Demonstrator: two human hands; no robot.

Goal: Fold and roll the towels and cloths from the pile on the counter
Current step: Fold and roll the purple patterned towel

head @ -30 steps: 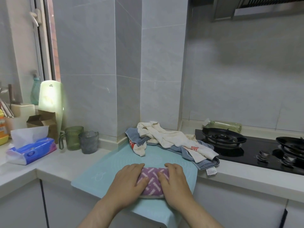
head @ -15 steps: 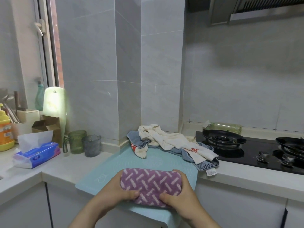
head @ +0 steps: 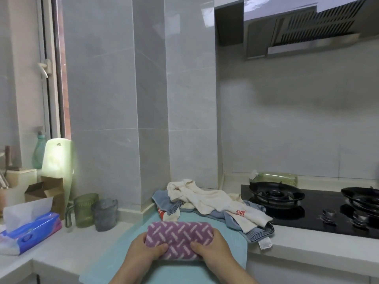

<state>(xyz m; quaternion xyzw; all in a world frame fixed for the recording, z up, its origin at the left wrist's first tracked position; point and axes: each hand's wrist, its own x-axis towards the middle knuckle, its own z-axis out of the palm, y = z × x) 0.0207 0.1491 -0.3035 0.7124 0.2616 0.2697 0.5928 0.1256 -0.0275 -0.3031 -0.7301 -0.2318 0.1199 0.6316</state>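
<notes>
Left hand (head: 144,250) and right hand (head: 215,252) each had a grip wrapped round the purple rolled cloth (head: 180,237), over the near mat (head: 114,257). Roll looked finished; next probably setting it aside, then grabbing from the far pile (head: 207,199).

To your left stand a tissue pack (head: 34,232), a green cup (head: 86,210) and a grey cup (head: 105,214); to your right, a black gas hob (head: 311,215) under a range hood (head: 307,31).

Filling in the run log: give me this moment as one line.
rolled purple cloth | gripped by left hand and right hand | over teal mat | towel pile unfolded behind
</notes>
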